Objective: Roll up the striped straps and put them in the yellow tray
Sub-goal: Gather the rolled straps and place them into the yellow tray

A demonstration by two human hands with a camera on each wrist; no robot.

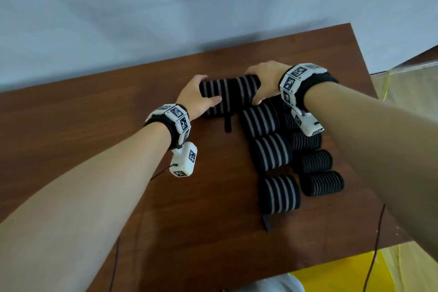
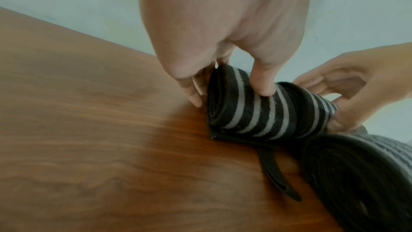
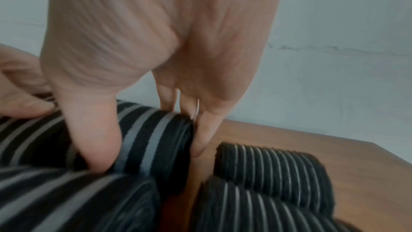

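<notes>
1. While both hands work at the far side of the bench (image 1: 118,149), the left hand (image 1: 194,97) grips one end of a rolled striped strap (image 1: 227,92), thumb on top and fingers curled behind.
2. At the roll's other end, the right hand (image 1: 265,83) pinches it between thumb and fingers.
3. Beside it, more rolled straps (image 1: 279,173) lie in two rows.
4. At the lower right, a yellow tray (image 1: 331,272) shows below the bench edge.

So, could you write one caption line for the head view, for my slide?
Both hands, left and right, grip a striped strap roll on the wooden table beside more rolls.
</notes>
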